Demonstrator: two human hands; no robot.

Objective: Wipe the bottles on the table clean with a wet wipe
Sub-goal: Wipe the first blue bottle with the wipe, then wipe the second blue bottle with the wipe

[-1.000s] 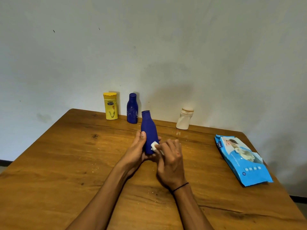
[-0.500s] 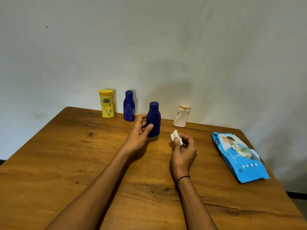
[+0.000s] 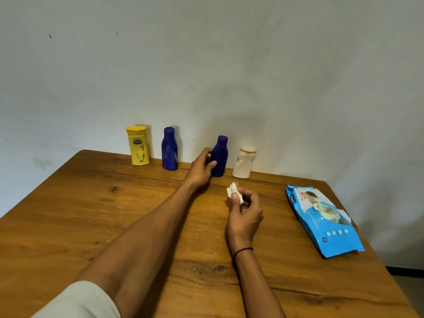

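Your left hand (image 3: 202, 169) gripped the dark blue plastic bottle (image 3: 219, 157), fingers curled round it, standing it upright on the wooden worktop (image 3: 91, 214) at centre frame, in the back row just beside the white squat bottle (image 3: 243, 162). Right hand (image 3: 244, 211) pinched the crumpled white wet wipe (image 3: 234, 191) lower centre. Step: putting back a wiped bottle. Next: release, pick another, likely the white one. A second earlier the bottle was nearer you, being wiped.

A wooden table (image 3: 68, 226) with dark knots and grain fills the view from 9 to 4 o'clock; behind it, toward 12, a pale grey wall (image 3: 229, 65) (lightly smudged, a few dark specks); a dark skirting strip (image 3: 406, 270) at 4 o'clock.
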